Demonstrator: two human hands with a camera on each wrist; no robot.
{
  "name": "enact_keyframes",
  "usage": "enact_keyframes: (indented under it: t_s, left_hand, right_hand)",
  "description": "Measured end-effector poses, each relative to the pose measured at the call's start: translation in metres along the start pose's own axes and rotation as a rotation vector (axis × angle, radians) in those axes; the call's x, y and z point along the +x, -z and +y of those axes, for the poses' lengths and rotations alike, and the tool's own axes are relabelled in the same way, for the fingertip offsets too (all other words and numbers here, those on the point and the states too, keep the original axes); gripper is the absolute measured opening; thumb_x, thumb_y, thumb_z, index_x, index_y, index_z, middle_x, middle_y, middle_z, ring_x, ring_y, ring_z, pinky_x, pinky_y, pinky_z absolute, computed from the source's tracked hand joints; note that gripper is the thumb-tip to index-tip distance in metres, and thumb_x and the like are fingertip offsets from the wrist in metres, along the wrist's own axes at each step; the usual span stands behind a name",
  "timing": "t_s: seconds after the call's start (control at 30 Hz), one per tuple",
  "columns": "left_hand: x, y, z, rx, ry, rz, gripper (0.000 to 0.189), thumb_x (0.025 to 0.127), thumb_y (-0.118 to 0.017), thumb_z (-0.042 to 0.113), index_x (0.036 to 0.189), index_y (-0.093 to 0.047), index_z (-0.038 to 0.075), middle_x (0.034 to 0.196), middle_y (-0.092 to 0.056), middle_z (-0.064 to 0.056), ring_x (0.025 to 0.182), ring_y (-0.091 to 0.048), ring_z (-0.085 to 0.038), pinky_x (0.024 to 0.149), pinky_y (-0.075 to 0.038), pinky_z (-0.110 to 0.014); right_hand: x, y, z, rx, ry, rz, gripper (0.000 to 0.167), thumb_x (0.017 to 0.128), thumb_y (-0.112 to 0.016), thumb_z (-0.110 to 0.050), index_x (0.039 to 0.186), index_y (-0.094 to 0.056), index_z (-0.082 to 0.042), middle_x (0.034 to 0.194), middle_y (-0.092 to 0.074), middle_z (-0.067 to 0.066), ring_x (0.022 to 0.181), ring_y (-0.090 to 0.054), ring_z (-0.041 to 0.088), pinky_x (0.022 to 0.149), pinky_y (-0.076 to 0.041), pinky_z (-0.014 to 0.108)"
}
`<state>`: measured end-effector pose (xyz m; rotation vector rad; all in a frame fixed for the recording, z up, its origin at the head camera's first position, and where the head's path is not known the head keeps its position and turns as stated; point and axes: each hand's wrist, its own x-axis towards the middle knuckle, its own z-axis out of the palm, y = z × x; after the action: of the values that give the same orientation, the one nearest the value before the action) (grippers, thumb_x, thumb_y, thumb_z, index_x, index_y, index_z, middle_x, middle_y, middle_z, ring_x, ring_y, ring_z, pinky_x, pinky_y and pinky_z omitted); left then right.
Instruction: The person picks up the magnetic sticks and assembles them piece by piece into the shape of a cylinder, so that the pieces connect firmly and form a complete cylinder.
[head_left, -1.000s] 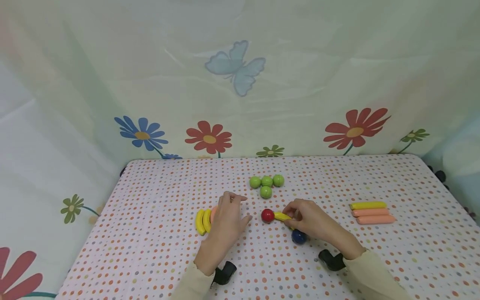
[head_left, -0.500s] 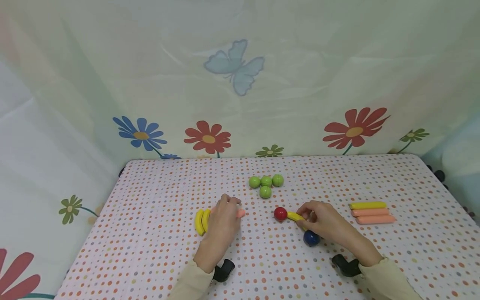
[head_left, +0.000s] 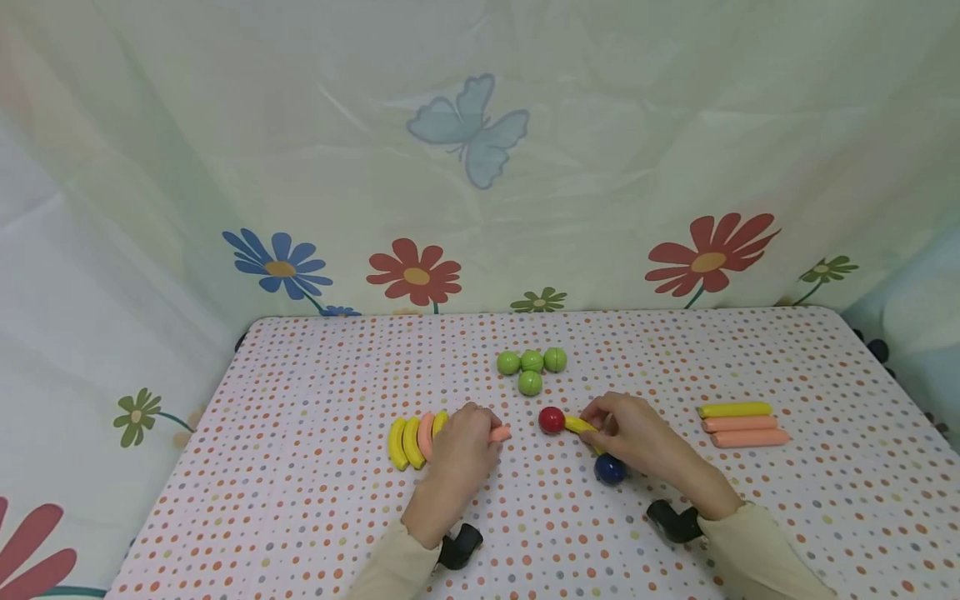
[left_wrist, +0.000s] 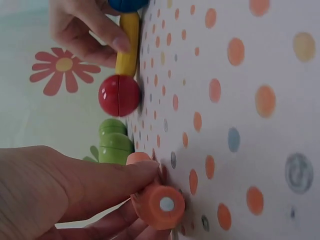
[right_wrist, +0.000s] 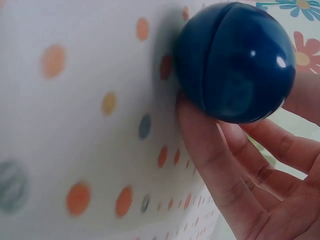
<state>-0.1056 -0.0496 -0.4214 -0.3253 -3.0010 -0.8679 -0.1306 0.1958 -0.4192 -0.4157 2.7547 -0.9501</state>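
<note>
My left hand (head_left: 463,446) pinches a salmon curved magnetic rod (head_left: 500,433) between thumb and fingers. A pale round dot shows on the rod's end in the left wrist view. My right hand (head_left: 633,435) pinches a yellow curved magnetic rod (head_left: 577,424) by its middle. A red ball (head_left: 551,420) is joined to one end of that rod. At the other end sits a dark blue ball (right_wrist: 235,62), close to the tabletop. A gap separates the salmon rod from the red ball.
Several curved rods, yellow and salmon, lie side by side left of my left hand, one yellow rod (head_left: 397,444) outermost. Several green balls (head_left: 530,383) cluster farther back. At right lie a yellow straight rod (head_left: 735,410) and two salmon ones (head_left: 750,438). A dotted cloth (head_left: 300,500) covers the table.
My left hand has closed on the salmon curved rod and shifted right, uncovering other curved rods. My right hand, with the yellow rod and its balls, swung right, then back left a little.
</note>
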Motion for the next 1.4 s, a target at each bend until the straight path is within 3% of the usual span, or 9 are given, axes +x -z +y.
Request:
enact_keyframes:
  t_s: [0.17,0.5,0.93,1.23,1.4]
  left_hand:
    - [0.002,-0.002,0.001,0.012,-0.012,0.002,0.008,0.088,-0.082,0.002,0.094,-0.076,0.003,0.086,-0.063,-0.006,0.079,-0.060,-0.021,0.068,-0.051,-0.031]
    - [0.006,-0.003,0.002,0.014,-0.011,-0.002,0.011,0.088,-0.083,0.005,0.098,-0.077,0.002,0.086,-0.063,-0.005,0.076,-0.059,-0.020,0.067,-0.048,-0.031]
    - [0.009,0.001,0.003,0.024,0.003,-0.030,0.014,0.087,-0.084,0.004,0.099,-0.077,0.003,0.086,-0.063,-0.005,0.074,-0.056,-0.018,0.064,-0.046,-0.030]
    - [0.009,-0.001,0.003,0.026,-0.008,-0.030,0.015,0.088,-0.084,0.006,0.101,-0.077,0.003,0.089,-0.065,-0.006,0.074,-0.057,-0.019,0.065,-0.047,-0.030]
    - [0.009,0.000,0.003,0.026,-0.002,-0.041,0.016,0.087,-0.085,0.005,0.101,-0.077,0.003,0.088,-0.064,-0.006,0.073,-0.055,-0.017,0.063,-0.046,-0.029]
  right_hand:
    - [0.005,-0.004,-0.005,0.000,0.041,0.011,0.016,0.090,-0.081,-0.008,0.101,-0.073,0.000,0.085,-0.063,0.000,0.070,-0.054,0.013,0.061,-0.046,0.025]
    - [0.012,-0.015,-0.016,0.042,0.068,-0.008,0.012,0.091,-0.081,-0.007,0.100,-0.075,-0.002,0.085,-0.063,0.000,0.070,-0.055,0.011,0.062,-0.048,0.025]
    - [0.013,-0.013,-0.023,0.019,0.051,-0.036,0.011,0.092,-0.080,-0.008,0.101,-0.074,-0.004,0.086,-0.062,-0.001,0.072,-0.055,0.011,0.064,-0.047,0.027]
    - [0.021,-0.009,-0.037,-0.046,0.145,-0.063,0.032,0.085,-0.085,-0.004,0.114,-0.071,-0.004,0.093,-0.066,0.002,0.079,-0.058,0.016,0.069,-0.050,0.033]
    - [0.026,-0.013,-0.046,-0.109,0.177,-0.103,0.035,0.085,-0.086,-0.007,0.116,-0.071,-0.007,0.101,-0.069,0.006,0.085,-0.063,0.018,0.072,-0.054,0.036]
